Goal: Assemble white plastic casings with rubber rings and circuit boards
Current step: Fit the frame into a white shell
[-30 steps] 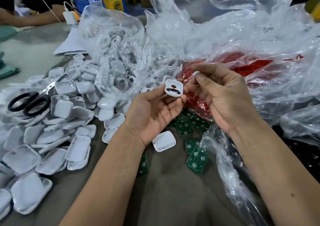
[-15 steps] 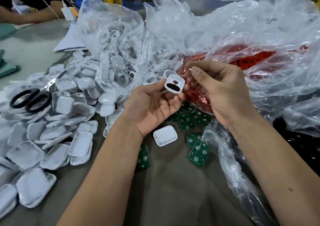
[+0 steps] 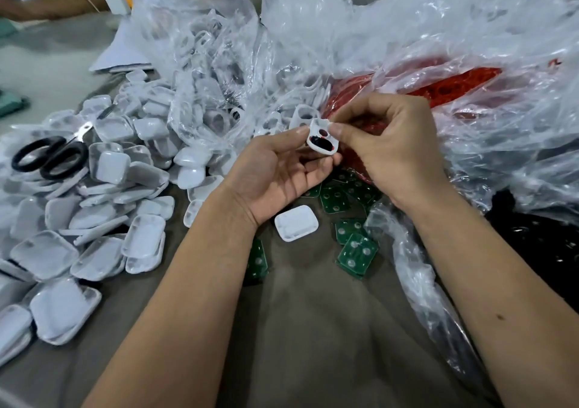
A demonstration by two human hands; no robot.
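The left hand [image 3: 275, 172] holds a small white casing [image 3: 322, 138] up off the table, pinched between the thumb on top and the fingers curled under it. The right hand [image 3: 388, 147] has its thumb and first finger squeezed together on the casing's far edge, pressing down into it. The open side of the casing faces up, and inside it sit a dark ring and a small red one. I think the step now is pushing a rubber ring down into its hole. To do it well, the left hand should keep the casing still and flat, and the right fingertip should press all the way round the ring so no part pops up. Too hard a push could tip the little casing out of the fingers. Just behind the hands is the bag of red rings [image 3: 454, 85]. Under the hands lie the green circuit boards [image 3: 357, 254], and one loose white casing [image 3: 296, 223] lies beside them. To the left is a big pile of white casings [image 3: 94, 219] with black scissors [image 3: 50, 157] on top.
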